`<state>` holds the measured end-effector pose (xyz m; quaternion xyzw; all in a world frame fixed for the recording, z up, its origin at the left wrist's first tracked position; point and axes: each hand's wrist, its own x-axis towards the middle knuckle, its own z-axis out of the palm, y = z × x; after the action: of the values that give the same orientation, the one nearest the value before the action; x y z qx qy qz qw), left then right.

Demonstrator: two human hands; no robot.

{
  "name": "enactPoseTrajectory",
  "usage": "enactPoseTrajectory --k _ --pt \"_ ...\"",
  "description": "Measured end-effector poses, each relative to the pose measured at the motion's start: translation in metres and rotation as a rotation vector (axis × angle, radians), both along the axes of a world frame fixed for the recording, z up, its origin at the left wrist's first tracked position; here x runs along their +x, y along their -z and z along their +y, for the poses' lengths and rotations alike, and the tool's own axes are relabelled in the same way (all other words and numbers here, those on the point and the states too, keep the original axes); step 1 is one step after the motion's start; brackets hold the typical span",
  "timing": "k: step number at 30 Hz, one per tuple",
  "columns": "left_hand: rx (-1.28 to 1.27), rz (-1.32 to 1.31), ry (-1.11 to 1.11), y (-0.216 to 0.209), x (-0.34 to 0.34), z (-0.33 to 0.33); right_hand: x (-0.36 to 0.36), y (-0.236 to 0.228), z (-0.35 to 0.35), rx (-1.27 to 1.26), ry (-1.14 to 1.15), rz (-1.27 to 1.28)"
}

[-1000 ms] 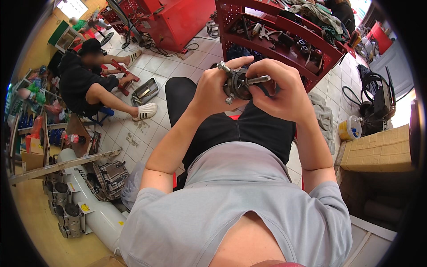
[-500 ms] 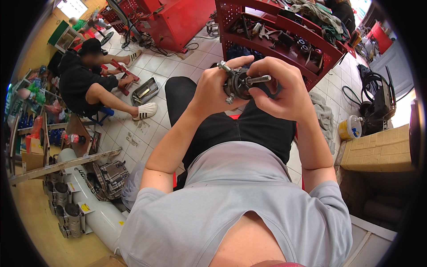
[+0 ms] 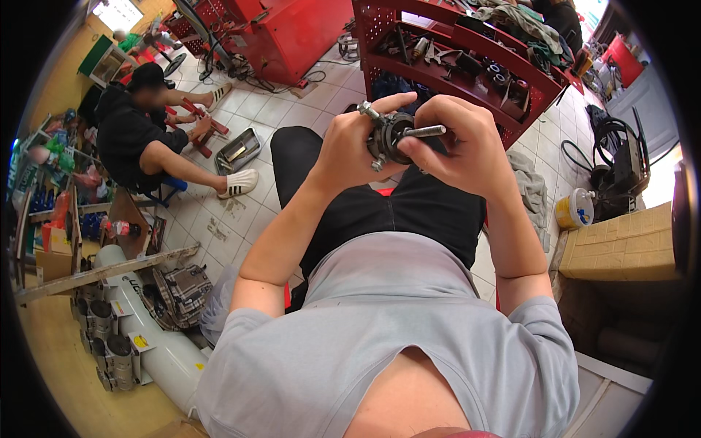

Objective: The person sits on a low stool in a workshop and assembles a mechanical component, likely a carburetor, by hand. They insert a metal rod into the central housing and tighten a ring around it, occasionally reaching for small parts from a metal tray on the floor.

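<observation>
I hold a dark round metal part [image 3: 392, 139] above my lap. Bolts [image 3: 369, 109] with nuts stick out along its left side, and a silver rod [image 3: 427, 131] juts from its middle toward the right. My left hand [image 3: 346, 150] grips it from the left, with one finger stretched along the far side. My right hand [image 3: 471, 146] curls at its right side. The right thumb presses near the base of the rod, and the other fingertips are partly hidden behind the part.
A red tool cart [image 3: 438, 73] with loose tools and parts stands ahead. To the left, a person in black [image 3: 139, 128] sits low, handling a red frame [image 3: 208, 131] near a grey tray [image 3: 239, 150]. A white bucket [image 3: 573, 209] stands right; a white cylinder [image 3: 157, 336] lies left.
My right fingers have shifted on the metal part, and the thumb has moved up slightly toward the rod. Left, the seated person's hands have moved a little on the red frame.
</observation>
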<state>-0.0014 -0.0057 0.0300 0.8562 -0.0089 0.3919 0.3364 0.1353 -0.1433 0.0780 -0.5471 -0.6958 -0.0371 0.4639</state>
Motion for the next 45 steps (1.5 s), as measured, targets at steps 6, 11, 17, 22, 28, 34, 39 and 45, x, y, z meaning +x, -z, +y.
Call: enactPoseTrajectory --k 6,11,17,22,28,34,39,45 --pt "0.039 -0.102 -0.013 0.007 0.007 0.002 -0.001 0.000 -0.001 -0.014 -0.050 0.029" --pt "0.019 -0.087 -0.012 0.009 0.006 0.001 -0.001 -0.004 0.000 0.031 -0.060 0.011" --pt "0.047 -0.088 -0.009 0.006 0.006 0.002 0.001 0.000 -0.001 -0.021 0.036 -0.052" --pt "0.045 -0.103 -0.010 0.007 0.007 0.002 -0.003 0.001 0.001 0.027 -0.048 0.049" --pt "0.040 -0.065 -0.007 0.006 0.005 0.002 0.007 0.000 -0.004 -0.066 -0.026 -0.067" --pt "0.057 -0.096 -0.013 0.006 0.006 0.003 0.000 -0.001 -0.001 -0.064 -0.037 -0.001" --pt "0.052 -0.062 -0.014 0.006 0.005 0.002 0.006 0.001 -0.004 -0.072 0.002 -0.058" --pt "0.049 -0.066 -0.013 0.006 0.006 0.002 0.003 0.002 0.001 0.018 -0.009 -0.072"
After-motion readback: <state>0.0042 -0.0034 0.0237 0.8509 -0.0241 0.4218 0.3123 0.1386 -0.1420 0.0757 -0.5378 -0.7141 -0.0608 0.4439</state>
